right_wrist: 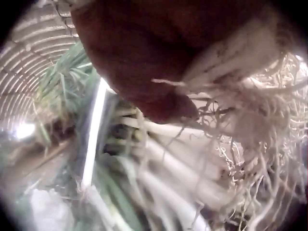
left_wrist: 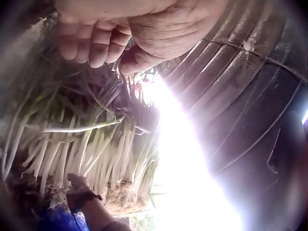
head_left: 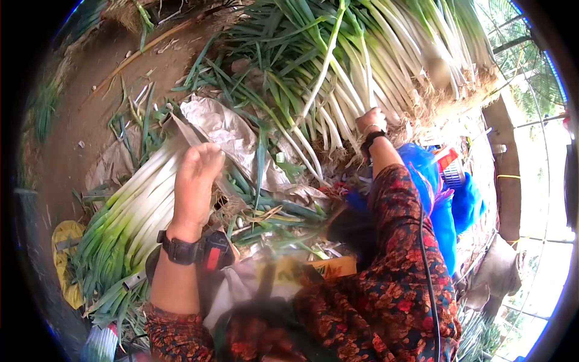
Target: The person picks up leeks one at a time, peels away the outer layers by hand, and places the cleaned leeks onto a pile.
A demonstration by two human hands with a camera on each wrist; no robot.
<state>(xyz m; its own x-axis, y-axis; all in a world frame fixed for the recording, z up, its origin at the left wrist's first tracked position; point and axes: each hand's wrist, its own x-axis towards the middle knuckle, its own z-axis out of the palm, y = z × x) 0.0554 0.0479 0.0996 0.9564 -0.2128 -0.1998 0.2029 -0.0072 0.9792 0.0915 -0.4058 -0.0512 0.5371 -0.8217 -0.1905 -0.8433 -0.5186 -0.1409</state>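
Yellow bag (head_left: pixel 68 265): lies at my far left, just beside the leafy ends of the nearer leeks; what it holds, if anything, is hidden.
Left leeks (head_left: pixel 129 208): a heap beside my left arm, white ends angled up towards me; heavy together, I judge, though each should lift lightly.
Left hand (head_left: pixel 198 187): raised beside that heap, fingers extended and gripping nothing.
Sack (head_left: pixel 220 127): crumpled and pale, spread on the ground between the two heaps.
Right hand (head_left: pixel 372 122): curled at the root end of the far pile, apparently clamped on a pale stalk (right_wrist: pixel 231 55), seen close from my right wrist.
Far pile (head_left: pixel 392 57): leeks packed side by side, leaves to the left, roots (right_wrist: pixel 260 159) to the right. White shanks look firm but smooth, perhaps slippery, and could snap if bent; leaves look limp. Best hold, in my judgement: the white, just above the roots, which may snag.
Blue bag (head_left: pixel 443 220): bunched beyond my right forearm; contents hidden.
Basket (head_left: pixel 452 176): white, slatted, against the blue, something red beside or in it; I cannot tell which.
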